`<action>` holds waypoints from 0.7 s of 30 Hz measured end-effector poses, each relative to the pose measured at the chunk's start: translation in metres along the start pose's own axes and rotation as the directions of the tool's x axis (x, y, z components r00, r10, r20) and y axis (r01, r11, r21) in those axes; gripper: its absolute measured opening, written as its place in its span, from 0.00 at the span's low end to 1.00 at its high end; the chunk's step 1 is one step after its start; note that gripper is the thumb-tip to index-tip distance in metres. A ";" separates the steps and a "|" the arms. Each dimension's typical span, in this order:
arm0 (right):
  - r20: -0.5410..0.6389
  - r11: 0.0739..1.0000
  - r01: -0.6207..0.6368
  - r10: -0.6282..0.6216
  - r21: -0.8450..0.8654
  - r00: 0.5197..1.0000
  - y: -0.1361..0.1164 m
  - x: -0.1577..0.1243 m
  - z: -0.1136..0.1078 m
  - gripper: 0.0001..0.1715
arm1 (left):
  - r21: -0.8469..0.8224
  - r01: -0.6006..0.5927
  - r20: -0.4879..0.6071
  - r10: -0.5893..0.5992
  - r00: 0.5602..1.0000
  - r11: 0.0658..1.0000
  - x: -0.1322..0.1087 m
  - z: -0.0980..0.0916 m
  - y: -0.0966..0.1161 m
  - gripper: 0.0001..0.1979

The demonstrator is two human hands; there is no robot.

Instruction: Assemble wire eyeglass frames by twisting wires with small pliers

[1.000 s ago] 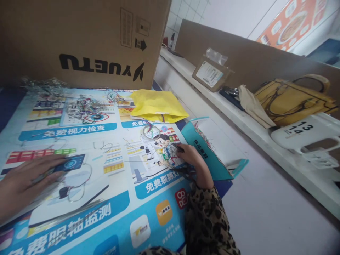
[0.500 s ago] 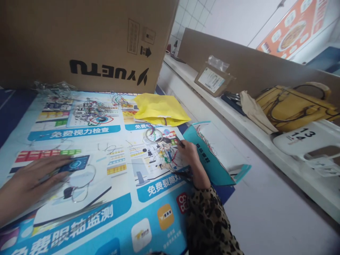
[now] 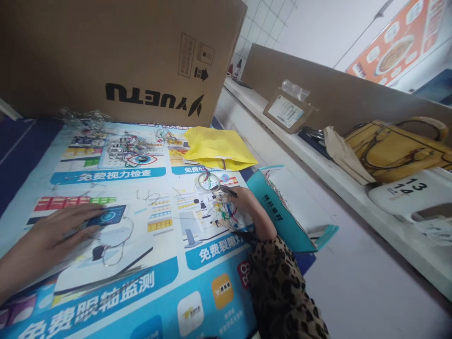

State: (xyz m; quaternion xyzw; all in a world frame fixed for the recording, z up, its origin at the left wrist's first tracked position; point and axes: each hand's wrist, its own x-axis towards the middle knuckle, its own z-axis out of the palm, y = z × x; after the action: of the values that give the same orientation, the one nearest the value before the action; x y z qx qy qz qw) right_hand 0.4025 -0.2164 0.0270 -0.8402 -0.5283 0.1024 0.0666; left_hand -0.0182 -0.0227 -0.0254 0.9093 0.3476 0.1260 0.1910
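Observation:
My left hand (image 3: 58, 235) lies low over the printed sheet with fingers stretched out and the thumb apart. A looped thin wire (image 3: 118, 247) lies just right of its fingertips. What is under the palm is hidden. In my right hand (image 3: 247, 205) is a slim dark metal tool (image 3: 229, 191), its tip pointing left; its exact kind is unclear. Just beyond the tip lies a pale round ring (image 3: 209, 181) with coloured strands across it. Below the tool spreads a tangle of coloured thin wires (image 3: 226, 212), partly behind the hand.
A yellow pouch (image 3: 221, 147) lies behind the ring. A teal open box (image 3: 278, 207) stands right of my forearm. More tangled wires (image 3: 129, 148) lie at the back left, before a big cardboard box (image 3: 148, 52). A ledge (image 3: 310, 165) runs along the right.
My right hand and the dark tool have shifted left, closer to the ring. The whole view has slid slightly rightward. My left hand keeps its place on the sheet.

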 end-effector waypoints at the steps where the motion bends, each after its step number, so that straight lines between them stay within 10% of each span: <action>1: -0.004 1.000 0.001 -0.001 0.005 1.000 0.001 0.001 0.000 0.11 | -0.004 0.006 -0.002 -0.006 1.000 1.000 0.000 -0.001 0.003 0.30; 10: -0.060 0.971 0.007 0.007 0.240 0.998 0.013 -0.017 -0.018 0.16 | -0.001 0.003 0.001 -0.003 1.000 1.000 -0.001 -0.003 0.005 0.30; 15: 0.055 0.656 -0.122 0.121 0.745 0.991 0.014 -0.025 -0.024 0.16 | -0.017 -0.007 0.014 0.007 1.000 1.000 0.000 0.001 -0.001 0.29; 21: 0.209 0.470 -0.269 0.177 0.841 0.962 0.012 -0.031 -0.023 0.17 | -0.034 0.008 -0.014 -0.008 1.000 0.999 -0.001 0.007 -0.009 0.28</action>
State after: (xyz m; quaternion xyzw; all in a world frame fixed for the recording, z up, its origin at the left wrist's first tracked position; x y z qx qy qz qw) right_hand 0.4057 -0.2495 0.0502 -0.7503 -0.2947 0.3983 0.4377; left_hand -0.0214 -0.0194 -0.0357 0.9037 0.3503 0.1373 0.2044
